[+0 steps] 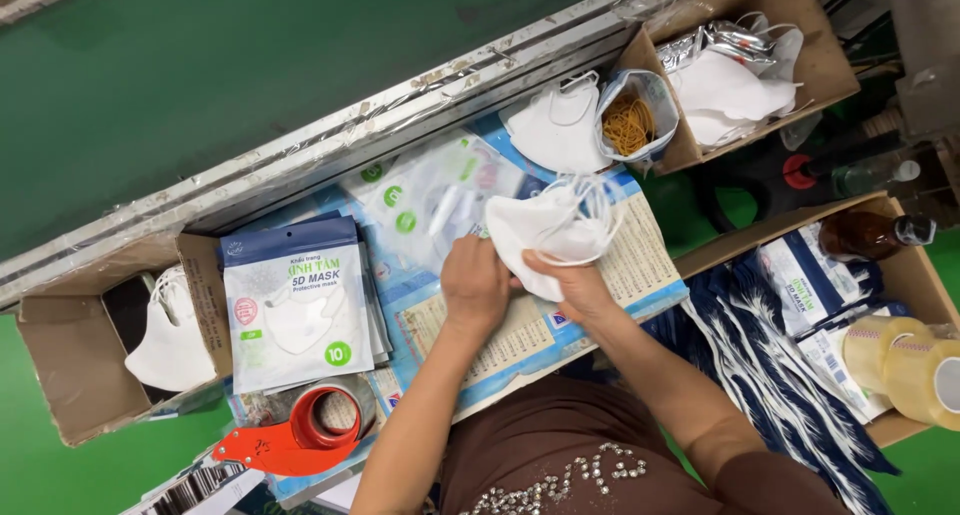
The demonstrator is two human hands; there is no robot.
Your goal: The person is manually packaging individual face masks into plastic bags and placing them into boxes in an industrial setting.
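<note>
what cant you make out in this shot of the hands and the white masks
Head view:
- How many white masks are in the bunch: they overlap, and both the left hand and right hand cover the lower edge.
- Fingertips of both hands: tucked under the masks.
- Tape rolls: cut off by the right edge.

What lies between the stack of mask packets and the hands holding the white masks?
In the head view, clear pouches lie on printed paper there.

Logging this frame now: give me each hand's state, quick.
Left hand: closed, gripping the edge of the white masks.
Right hand: closed on the same masks from below.
</note>
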